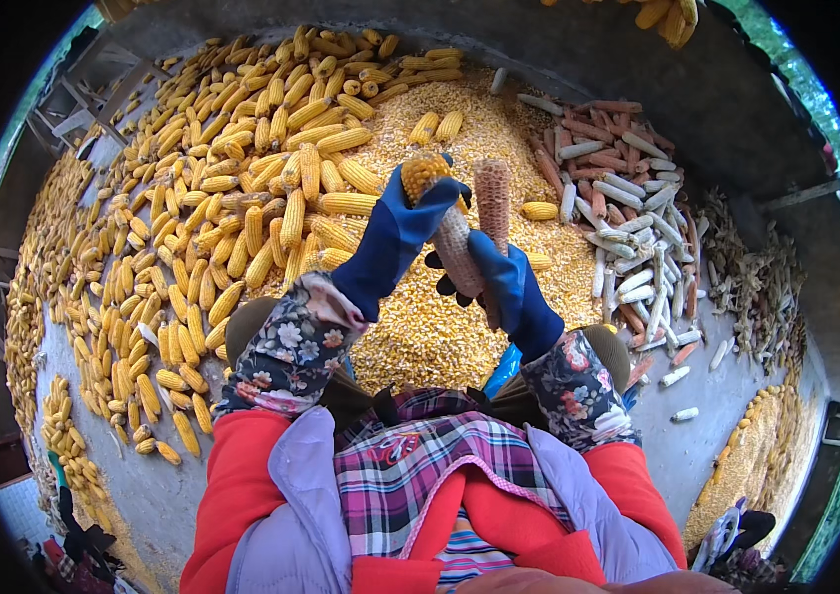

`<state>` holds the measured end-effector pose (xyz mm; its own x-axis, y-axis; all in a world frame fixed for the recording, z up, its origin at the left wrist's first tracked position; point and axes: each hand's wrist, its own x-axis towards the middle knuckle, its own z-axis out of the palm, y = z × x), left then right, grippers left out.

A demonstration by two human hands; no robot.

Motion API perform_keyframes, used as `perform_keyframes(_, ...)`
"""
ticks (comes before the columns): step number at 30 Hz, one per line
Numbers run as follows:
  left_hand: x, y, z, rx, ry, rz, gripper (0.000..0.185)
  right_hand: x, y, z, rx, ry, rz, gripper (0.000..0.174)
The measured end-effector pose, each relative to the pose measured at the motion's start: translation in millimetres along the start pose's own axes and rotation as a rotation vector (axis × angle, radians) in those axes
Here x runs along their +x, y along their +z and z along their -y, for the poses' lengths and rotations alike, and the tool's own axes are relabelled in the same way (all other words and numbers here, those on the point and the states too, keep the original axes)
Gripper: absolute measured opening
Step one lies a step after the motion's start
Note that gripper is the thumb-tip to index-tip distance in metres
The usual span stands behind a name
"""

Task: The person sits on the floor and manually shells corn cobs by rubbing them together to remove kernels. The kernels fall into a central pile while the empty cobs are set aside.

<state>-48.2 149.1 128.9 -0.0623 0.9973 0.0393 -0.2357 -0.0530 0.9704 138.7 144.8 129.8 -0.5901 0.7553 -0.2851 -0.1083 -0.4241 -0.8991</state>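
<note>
Both my hands wear blue gloves with dark fingertips. My left hand (420, 211) grips a partly shelled ear of corn (456, 241); yellow kernels remain at its upper end, and its lower part is a bare whitish cob. In my right hand (505, 278) a bare reddish corncob (492, 197) stands nearly upright, pressed close beside the ear. Dark fingertips of that same hand curl around the ear's lower end. Below both hands spreads a heap of loose corn kernels (420, 338), lying between my knees. Two unshelled ears (437, 128) rest on the kernels just beyond my left hand.
A large pile of unshelled yellow ears (242, 178) covers the floor on the left. Bare cobs (632, 200) are heaped at the right, with dry husks (754, 282) farther out. Blue plastic (503, 371) shows by my right knee. Another kernel heap (743, 438) lies lower right.
</note>
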Motion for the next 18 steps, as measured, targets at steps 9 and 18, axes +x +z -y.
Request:
perform_keyframes(9, -3.5, -3.2, -22.2, -0.344, -0.147, 0.093, 0.063, 7.3, -7.0, -23.1, -0.234, -0.253, -0.208, 0.048)
perform_keyframes(18, 2.9, -6.2, -10.1, -0.080, -0.039, 0.049, 0.053, 7.1, -8.3, -18.2, -0.039, -0.100, -0.081, 0.046)
